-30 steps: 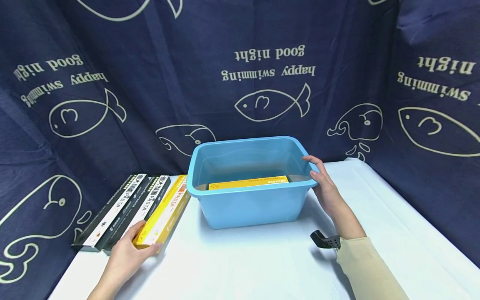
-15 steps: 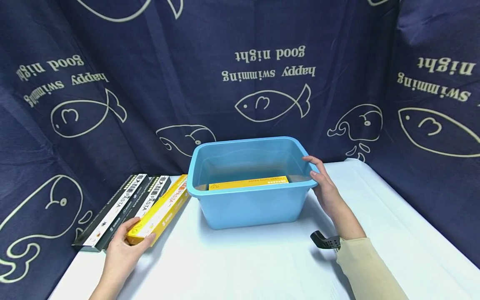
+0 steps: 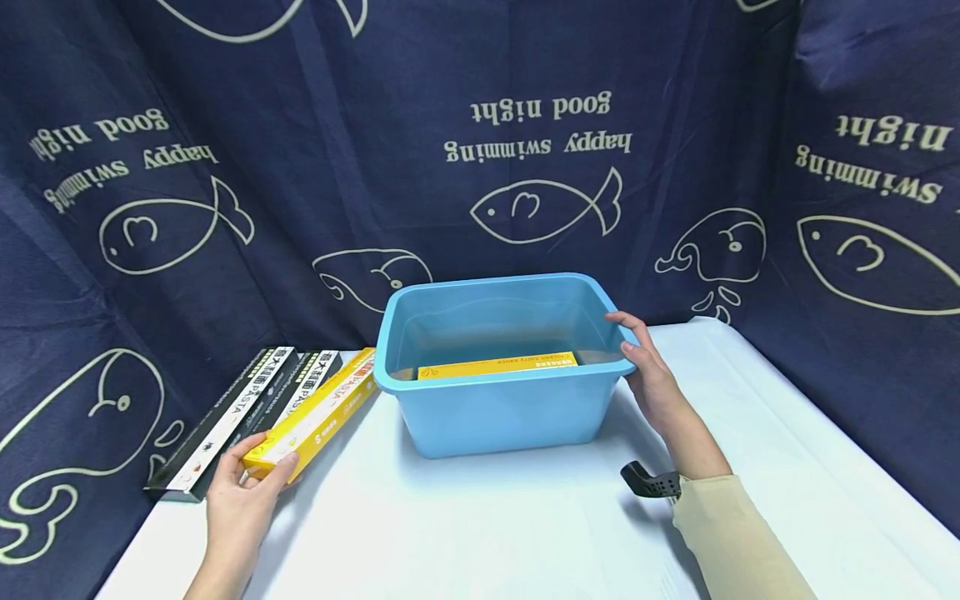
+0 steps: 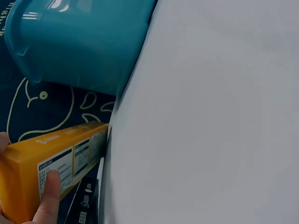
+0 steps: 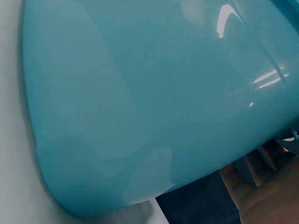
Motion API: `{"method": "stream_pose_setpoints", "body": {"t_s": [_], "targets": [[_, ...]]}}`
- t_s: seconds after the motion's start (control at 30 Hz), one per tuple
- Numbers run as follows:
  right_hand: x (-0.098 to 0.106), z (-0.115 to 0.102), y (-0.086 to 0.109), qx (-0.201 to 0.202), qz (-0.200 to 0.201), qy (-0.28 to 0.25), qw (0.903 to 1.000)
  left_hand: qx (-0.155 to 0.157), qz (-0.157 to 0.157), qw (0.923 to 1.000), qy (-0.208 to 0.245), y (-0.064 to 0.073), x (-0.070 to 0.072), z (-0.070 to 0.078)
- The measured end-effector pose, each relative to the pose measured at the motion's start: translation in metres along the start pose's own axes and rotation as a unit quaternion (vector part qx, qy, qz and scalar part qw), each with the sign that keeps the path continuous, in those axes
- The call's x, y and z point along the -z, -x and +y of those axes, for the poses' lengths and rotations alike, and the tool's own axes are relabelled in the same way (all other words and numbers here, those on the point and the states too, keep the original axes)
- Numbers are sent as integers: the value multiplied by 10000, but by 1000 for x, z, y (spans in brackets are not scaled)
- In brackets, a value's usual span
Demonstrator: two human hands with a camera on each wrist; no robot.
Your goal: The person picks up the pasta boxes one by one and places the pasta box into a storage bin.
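Observation:
Between the thumb and fingers of my left hand [image 3: 242,508] is the near end of a long yellow pasta box [image 3: 318,425]. That end is raised, and the box slopes down toward its far end. The left wrist view shows a finger against the label on the box's side [image 4: 63,165]. My right hand [image 3: 658,392] holds the right rim of a blue plastic bin [image 3: 510,421]; its fingers partly show beyond the bin wall [image 5: 117,107] in the right wrist view. Inside the bin lies another yellow box [image 3: 495,367], its lower part hidden by the front wall.
Two black-and-white pasta boxes [image 3: 225,433] lie side by side left of the held box, which partly covers one. A white cloth [image 3: 465,525] covers the table. Dark blue curtains [image 3: 375,125] with fish drawings stand behind and at the sides.
My left hand has lifted the near end of the yellow pasta box and drawn it slightly left and up in the head view. My right hand and the bin stay put.

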State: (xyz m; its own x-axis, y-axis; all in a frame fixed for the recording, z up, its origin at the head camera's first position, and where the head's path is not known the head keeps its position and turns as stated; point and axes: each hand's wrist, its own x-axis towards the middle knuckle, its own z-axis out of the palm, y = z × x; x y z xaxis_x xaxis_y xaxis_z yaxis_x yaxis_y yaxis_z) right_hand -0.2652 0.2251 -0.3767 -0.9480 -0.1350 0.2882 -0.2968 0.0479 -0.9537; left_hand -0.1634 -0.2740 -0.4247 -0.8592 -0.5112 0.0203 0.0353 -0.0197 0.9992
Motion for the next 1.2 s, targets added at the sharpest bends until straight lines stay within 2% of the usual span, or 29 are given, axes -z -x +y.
{"method": "stream_pose_setpoints", "body": {"t_s": [0.13,0.23,0.43,0.67,0.87,1.2], "targets": [[1,0,0,-8,10,-25,10000,-124,73,9992,376,0,-2,-1],[0,0,0,-28,19,-9,10000,-165,162,9991,356,1,-3,0],[0,0,0,-64,29,53,10000,77,442,9986,292,-1,-5,4],[0,0,1,-83,35,90,9999,201,446,9959,760,-2,-4,8],[0,-1,0,-58,53,50,10000,83,437,9922,1163,-1,-4,12],[-2,-1,1,-101,59,142,9998,-161,554,9866,1528,0,-8,24]]}}
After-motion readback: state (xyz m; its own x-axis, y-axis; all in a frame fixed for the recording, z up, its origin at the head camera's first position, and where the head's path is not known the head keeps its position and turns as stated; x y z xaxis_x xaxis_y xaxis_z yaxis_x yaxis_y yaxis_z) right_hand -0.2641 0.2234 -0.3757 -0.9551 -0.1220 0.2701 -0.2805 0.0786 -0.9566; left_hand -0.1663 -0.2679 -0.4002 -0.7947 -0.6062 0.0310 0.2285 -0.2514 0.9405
